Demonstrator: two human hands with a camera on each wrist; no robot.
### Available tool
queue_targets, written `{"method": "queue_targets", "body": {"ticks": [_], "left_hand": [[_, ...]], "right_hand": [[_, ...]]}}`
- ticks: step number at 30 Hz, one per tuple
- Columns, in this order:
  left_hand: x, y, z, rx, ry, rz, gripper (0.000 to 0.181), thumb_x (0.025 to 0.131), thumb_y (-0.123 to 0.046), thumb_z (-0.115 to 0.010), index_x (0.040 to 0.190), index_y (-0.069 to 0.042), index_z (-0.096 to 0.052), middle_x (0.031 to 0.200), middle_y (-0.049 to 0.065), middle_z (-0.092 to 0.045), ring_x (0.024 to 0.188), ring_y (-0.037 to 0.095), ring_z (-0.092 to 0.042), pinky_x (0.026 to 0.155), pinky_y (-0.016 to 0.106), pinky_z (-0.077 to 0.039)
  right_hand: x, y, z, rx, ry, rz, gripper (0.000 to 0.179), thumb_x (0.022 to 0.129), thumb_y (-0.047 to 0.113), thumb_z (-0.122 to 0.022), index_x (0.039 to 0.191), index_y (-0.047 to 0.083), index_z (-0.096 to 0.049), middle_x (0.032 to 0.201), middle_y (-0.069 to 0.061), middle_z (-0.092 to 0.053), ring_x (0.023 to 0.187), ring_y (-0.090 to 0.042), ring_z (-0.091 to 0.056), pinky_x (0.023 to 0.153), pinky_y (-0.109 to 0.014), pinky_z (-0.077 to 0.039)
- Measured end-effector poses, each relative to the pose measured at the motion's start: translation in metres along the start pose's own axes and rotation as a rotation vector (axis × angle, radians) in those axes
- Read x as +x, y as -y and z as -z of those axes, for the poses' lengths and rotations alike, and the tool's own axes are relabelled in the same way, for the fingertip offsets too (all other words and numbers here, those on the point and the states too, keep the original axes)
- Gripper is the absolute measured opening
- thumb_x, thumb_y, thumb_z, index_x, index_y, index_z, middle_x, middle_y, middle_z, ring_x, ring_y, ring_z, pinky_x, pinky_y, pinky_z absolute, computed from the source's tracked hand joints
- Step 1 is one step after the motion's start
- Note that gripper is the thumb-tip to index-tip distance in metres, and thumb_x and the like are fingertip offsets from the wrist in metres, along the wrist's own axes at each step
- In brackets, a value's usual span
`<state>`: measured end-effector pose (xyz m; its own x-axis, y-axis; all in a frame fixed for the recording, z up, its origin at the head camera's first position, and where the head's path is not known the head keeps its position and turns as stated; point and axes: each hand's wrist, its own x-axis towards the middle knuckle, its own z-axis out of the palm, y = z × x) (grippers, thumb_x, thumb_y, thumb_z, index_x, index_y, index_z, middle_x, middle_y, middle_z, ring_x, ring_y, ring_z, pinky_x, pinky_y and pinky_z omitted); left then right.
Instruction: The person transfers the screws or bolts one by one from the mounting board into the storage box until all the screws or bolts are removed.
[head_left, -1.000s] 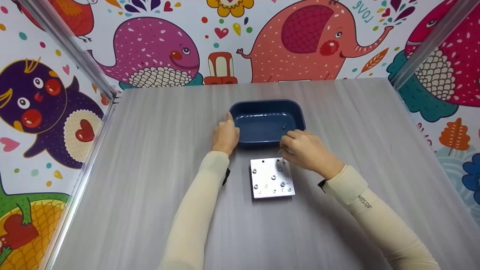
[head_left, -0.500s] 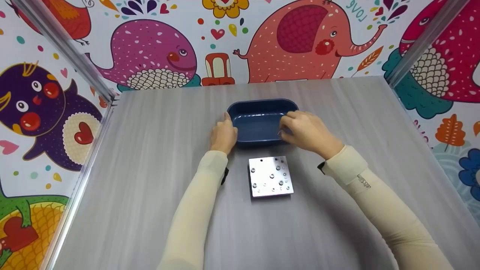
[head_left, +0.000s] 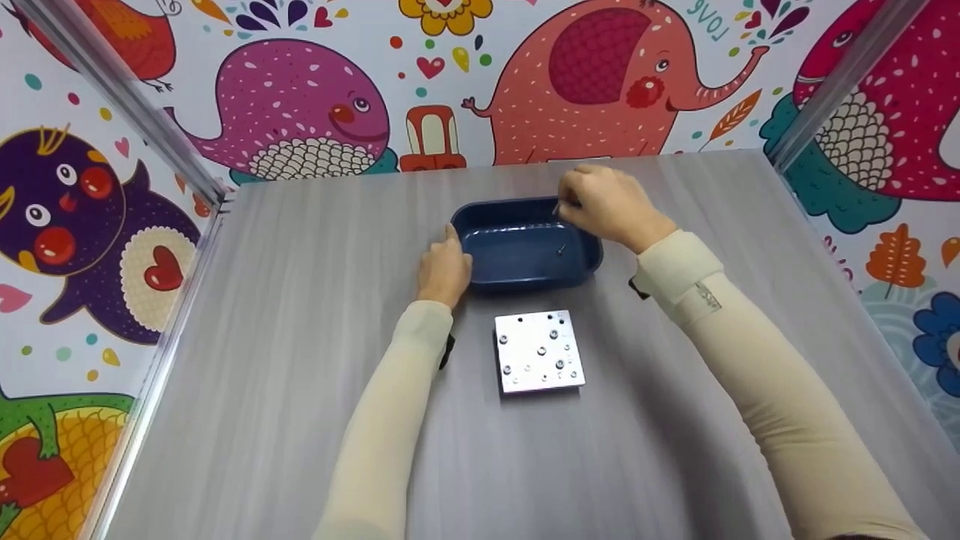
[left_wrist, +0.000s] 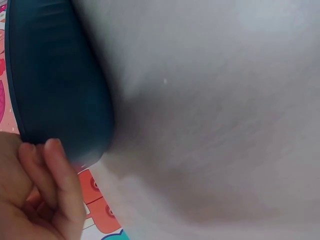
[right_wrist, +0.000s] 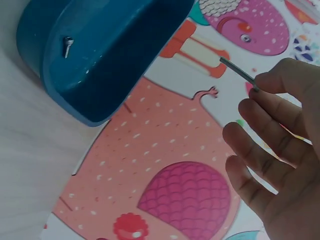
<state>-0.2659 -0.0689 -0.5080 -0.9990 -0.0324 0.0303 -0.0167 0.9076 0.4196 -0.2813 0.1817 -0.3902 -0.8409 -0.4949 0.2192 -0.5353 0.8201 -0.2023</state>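
Observation:
A dark blue rectangular tray (head_left: 510,283) stands on the table, and my left hand (head_left: 444,274) grips its left end, with the index finger stretched along the rim. In the left wrist view, the bent fingers (left_wrist: 67,182) sit right at the tray's end. My right hand (head_left: 609,204) is raised over the tray's back right corner. Its thumb and index finger pinch a thin grey metal rod (right_wrist: 239,73), while the other fingers are spread. A small screw (right_wrist: 68,46) lies inside the tray. In front of it sits a square silver metal plate (head_left: 529,364) with several screws and holes.
The grey wood-grain table (head_left: 300,337) extends around the tray and plate. Behind it rises a wall (head_left: 450,90) printed with cartoon animals. Metal corner posts (head_left: 142,97) stand at the back left and back right.
My right hand has moved from the plate's far right corner across the tray to its back edge, still pinching the rod. The screw in the tray shows again. My left hand stays at the tray.

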Motion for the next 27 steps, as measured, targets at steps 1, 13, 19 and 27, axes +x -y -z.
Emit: {"method": "queue_targets", "body": {"ticks": [1, 13, 19, 27], "left_hand": [[0.0, 0.0, 0.0, -0.001, -0.002, 0.001, 0.064, 0.096, -0.013, -0.053, 0.153, 0.005, -0.032, 0.092, 0.023, -0.069, 0.07, 0.03, -0.062, 0.067, 0.045, -0.053], [-0.001, 0.0, 0.0, 0.003, -0.01, -0.003, 0.064, 0.095, -0.012, -0.055, 0.152, 0.006, -0.033, 0.083, 0.019, -0.069, 0.066, 0.028, -0.06, 0.064, 0.043, -0.052], [-0.001, -0.001, 0.0, 0.0, -0.003, 0.003, 0.064, 0.096, -0.014, -0.055, 0.153, 0.005, -0.032, 0.081, 0.018, -0.068, 0.064, 0.026, -0.058, 0.063, 0.042, -0.052], [-0.001, -0.002, 0.001, -0.006, -0.007, 0.009, 0.065, 0.095, -0.013, -0.056, 0.153, 0.004, -0.033, 0.088, 0.021, -0.069, 0.072, 0.031, -0.063, 0.069, 0.044, -0.052]], "right_hand": [[0.004, -0.001, 0.0, 0.004, 0.012, -0.027, 0.014, 0.091, 0.015, -0.069, 0.098, 0.003, -0.071, 0.094, -0.013, -0.065, 0.086, -0.028, -0.061, 0.078, -0.042, -0.055], [0.031, -0.024, -0.019, 0.092, 0.081, -0.245, 0.019, 0.093, 0.017, -0.065, 0.103, 0.002, -0.072, 0.096, -0.015, -0.067, 0.086, -0.029, -0.062, 0.081, -0.043, -0.055], [0.027, -0.03, -0.035, 0.105, 0.143, -0.287, 0.023, 0.095, 0.018, -0.064, 0.107, -0.001, -0.07, 0.099, -0.017, -0.068, 0.086, -0.031, -0.064, 0.082, -0.044, -0.055], [0.019, -0.032, -0.055, 0.05, 0.203, -0.261, 0.019, 0.092, 0.016, -0.066, 0.102, 0.0, -0.068, 0.097, -0.016, -0.068, 0.086, -0.031, -0.064, 0.08, -0.047, -0.053]]}}
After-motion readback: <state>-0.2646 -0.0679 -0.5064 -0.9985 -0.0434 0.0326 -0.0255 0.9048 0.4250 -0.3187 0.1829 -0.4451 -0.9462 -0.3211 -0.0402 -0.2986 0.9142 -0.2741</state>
